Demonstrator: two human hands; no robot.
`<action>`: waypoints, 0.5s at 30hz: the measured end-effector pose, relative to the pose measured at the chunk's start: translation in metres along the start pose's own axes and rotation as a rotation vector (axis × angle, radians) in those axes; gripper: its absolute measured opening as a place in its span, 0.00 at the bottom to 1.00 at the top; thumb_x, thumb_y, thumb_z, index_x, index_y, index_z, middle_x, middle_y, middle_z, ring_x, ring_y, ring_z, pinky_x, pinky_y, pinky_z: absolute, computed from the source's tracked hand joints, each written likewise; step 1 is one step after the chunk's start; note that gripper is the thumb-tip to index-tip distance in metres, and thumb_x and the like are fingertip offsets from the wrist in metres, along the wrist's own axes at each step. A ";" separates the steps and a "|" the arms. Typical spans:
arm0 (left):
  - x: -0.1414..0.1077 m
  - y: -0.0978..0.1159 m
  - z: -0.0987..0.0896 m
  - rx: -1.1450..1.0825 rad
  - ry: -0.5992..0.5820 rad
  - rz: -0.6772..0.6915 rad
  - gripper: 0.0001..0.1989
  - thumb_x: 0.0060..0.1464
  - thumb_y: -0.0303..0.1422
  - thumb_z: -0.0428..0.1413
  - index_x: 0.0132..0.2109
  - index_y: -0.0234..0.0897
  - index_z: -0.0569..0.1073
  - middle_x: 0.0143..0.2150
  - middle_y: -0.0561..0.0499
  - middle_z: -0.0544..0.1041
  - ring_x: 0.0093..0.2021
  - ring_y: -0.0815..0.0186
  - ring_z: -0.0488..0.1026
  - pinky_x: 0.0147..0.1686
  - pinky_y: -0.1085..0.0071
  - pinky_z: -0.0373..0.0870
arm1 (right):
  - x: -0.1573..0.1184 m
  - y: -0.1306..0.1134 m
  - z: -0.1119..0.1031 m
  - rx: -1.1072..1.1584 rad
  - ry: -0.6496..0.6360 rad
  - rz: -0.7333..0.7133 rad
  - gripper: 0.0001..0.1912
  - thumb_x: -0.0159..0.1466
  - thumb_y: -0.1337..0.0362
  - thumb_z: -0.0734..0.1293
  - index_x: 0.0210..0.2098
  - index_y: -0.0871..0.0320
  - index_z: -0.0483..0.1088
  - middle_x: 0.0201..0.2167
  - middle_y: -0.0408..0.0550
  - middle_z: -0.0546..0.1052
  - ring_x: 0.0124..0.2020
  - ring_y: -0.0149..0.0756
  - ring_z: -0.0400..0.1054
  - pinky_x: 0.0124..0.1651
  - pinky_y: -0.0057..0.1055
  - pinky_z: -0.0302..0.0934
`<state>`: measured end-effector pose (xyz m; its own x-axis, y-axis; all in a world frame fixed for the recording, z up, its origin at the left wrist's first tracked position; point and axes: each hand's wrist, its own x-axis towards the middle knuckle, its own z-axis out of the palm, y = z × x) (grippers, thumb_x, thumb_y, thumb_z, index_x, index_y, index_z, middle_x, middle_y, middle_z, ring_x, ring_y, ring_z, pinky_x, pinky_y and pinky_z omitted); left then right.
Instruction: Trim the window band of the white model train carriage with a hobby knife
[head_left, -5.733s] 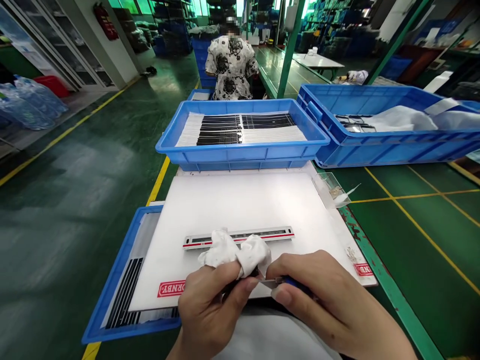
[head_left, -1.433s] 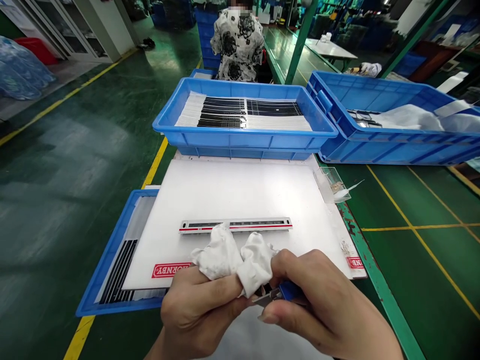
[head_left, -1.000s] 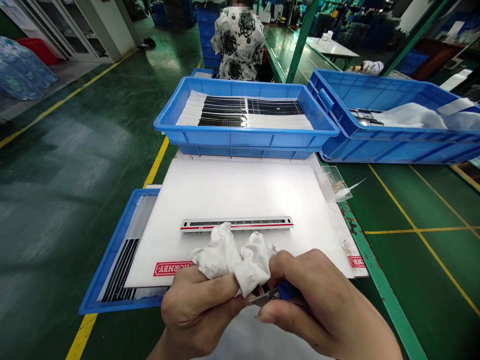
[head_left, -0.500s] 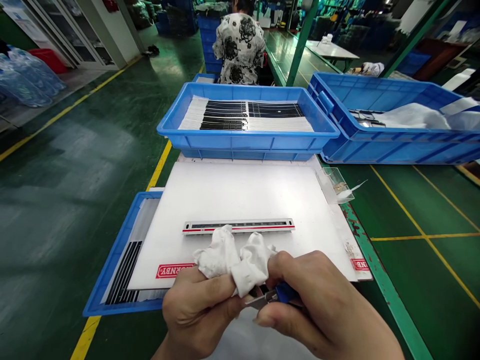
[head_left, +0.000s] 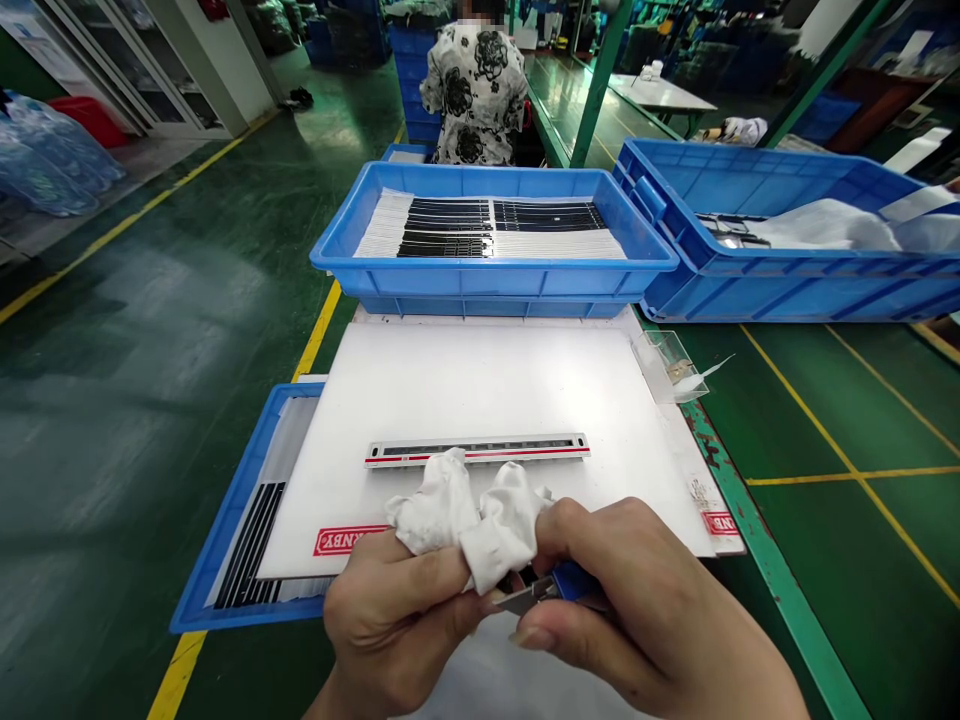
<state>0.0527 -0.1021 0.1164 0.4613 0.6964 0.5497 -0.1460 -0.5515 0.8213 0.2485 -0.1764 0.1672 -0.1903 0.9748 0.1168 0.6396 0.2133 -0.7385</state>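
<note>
Cloth (head_left: 465,520) near blue tray (head_left: 219,520) of strips (head_left: 247,545)

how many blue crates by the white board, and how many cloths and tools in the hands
blue plastic crates: 3 (crate of strips, crate with white wrapping, crate under the white board)
white cloth: 1
blue-handled metal tool: 1
total: 5

Factory workshop floor: glossy green painted floor (head_left: 150,400) with yellow lane line (head_left: 319,335); shallow blue plastic crate (head_left: 495,295) holding black-and-white flat strips (head_left: 480,230); tall stacked blue crates (head_left: 412,70) behind; co-worker in floral blouse (head_left: 476,100) standing beyond.
</note>
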 end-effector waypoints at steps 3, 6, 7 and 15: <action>0.000 0.001 0.000 0.015 0.009 0.011 0.02 0.60 0.28 0.65 0.40 0.36 0.84 0.23 0.53 0.73 0.19 0.70 0.69 0.20 0.73 0.65 | -0.001 0.001 0.000 0.000 -0.009 -0.001 0.25 0.79 0.40 0.54 0.38 0.52 0.65 0.27 0.38 0.74 0.27 0.31 0.63 0.29 0.27 0.54; 0.001 0.002 0.000 0.016 0.006 0.003 0.02 0.60 0.27 0.65 0.39 0.35 0.83 0.23 0.54 0.73 0.19 0.70 0.68 0.19 0.73 0.64 | -0.003 0.001 0.000 -0.006 -0.016 -0.001 0.25 0.79 0.40 0.54 0.38 0.53 0.66 0.27 0.39 0.74 0.26 0.32 0.64 0.29 0.28 0.54; 0.001 0.002 0.000 0.015 0.000 -0.002 0.02 0.60 0.26 0.65 0.39 0.36 0.84 0.23 0.53 0.73 0.19 0.70 0.69 0.19 0.73 0.65 | -0.003 0.001 0.000 -0.006 -0.013 -0.002 0.26 0.79 0.40 0.54 0.38 0.53 0.66 0.27 0.39 0.74 0.26 0.32 0.64 0.28 0.28 0.53; -0.001 -0.002 0.000 -0.015 -0.025 0.001 0.06 0.59 0.24 0.63 0.42 0.37 0.84 0.24 0.52 0.76 0.19 0.68 0.70 0.21 0.72 0.66 | -0.002 -0.001 -0.003 -0.007 -0.027 0.010 0.27 0.79 0.39 0.52 0.36 0.53 0.64 0.25 0.38 0.73 0.25 0.30 0.62 0.27 0.27 0.53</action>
<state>0.0523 -0.1013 0.1144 0.4831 0.6840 0.5466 -0.1594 -0.5451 0.8230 0.2504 -0.1787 0.1693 -0.2036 0.9748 0.0915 0.6464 0.2041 -0.7352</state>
